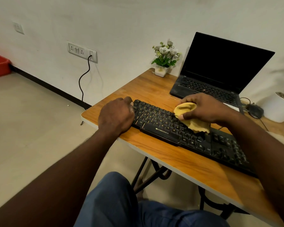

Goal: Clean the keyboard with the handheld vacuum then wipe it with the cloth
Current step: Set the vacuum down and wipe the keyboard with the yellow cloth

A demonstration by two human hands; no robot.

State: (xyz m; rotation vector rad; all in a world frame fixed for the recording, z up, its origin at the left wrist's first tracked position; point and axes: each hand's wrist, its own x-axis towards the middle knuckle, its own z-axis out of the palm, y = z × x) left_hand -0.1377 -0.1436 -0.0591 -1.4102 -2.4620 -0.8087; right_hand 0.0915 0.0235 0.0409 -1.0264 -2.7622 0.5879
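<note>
Stage of work: the wiping step is in hand.

The keyboard (162,126) lies slantwise along the near edge of the table (154,89), its left end close to the near-left corner. Its right end passes under the right forearm.

The left hand (116,114) covers the left end of the keyboard with fingers curled over its far-left corner. It grips that end, and I judge it is steadying the board.

The right hand (206,108) holds the yellow cloth (197,125) bunched between thumb and curled fingers. The cloth is pressed onto the keys near the middle of the keyboard, and its loose lower part trails toward the bottom row.

No handheld vacuum is in view on the table or floor. Since the cloth is in use, the vacuum pass is probably finished, but this cannot be confirmed.

Remaining work, as judged:
- The rows under the left hand and the right-hand block of keys need wiping.
- How clean the keys are is too fine to tell.
- The cloth must then be set down.

Other items:
- A laptop (220,68) stands open with a dark screen at the far-right part of the table.
- A small flower pot (161,72) sits at the far-left corner.
- A mouse (255,110) lies beside the laptop, toward the right edge.
</note>
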